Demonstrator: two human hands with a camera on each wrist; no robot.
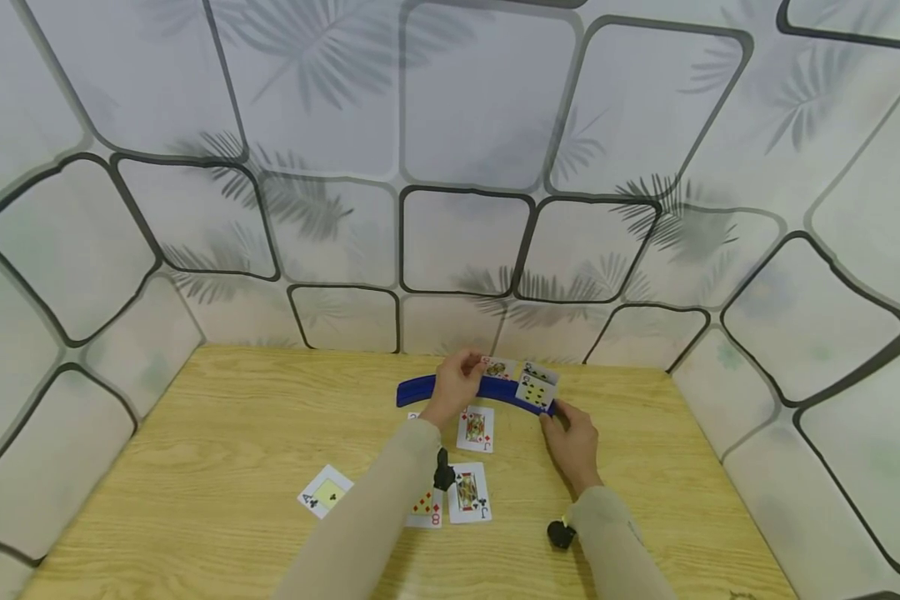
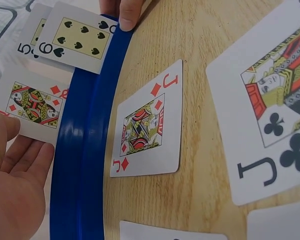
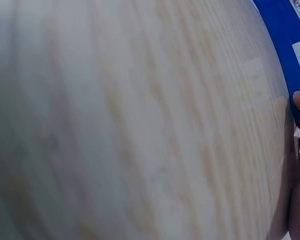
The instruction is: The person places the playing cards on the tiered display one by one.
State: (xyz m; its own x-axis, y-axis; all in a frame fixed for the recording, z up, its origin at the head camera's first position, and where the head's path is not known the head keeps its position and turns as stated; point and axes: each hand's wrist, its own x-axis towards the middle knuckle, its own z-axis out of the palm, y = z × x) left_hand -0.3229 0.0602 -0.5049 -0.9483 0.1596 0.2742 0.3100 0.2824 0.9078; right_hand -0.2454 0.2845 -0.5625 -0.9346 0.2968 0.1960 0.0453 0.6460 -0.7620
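Note:
A curved blue card holder [image 1: 416, 390] stands on the table. My left hand [image 1: 453, 387] pinches the queen of diamonds [image 2: 35, 102] by its edge, thumb in front and fingers behind; the card's lower part is right at the holder. Toward the holder's right end a six of spades [image 2: 77, 37] stands upright, overlapping a five of spades [image 2: 29, 39] behind it. That same end is gripped by my right hand [image 1: 573, 442], whose thumb shows on the near side. In the right wrist view only part of that hand appears, at the right edge.
Face up on the wooden table [image 1: 217, 433] lie a jack of diamonds [image 1: 476, 429], a jack of clubs [image 1: 470, 493], an eight of diamonds [image 1: 425, 505] and an ace of clubs [image 1: 326, 492]. My left forearm partly covers some cards. A patterned wall [image 1: 345, 225] borders the table.

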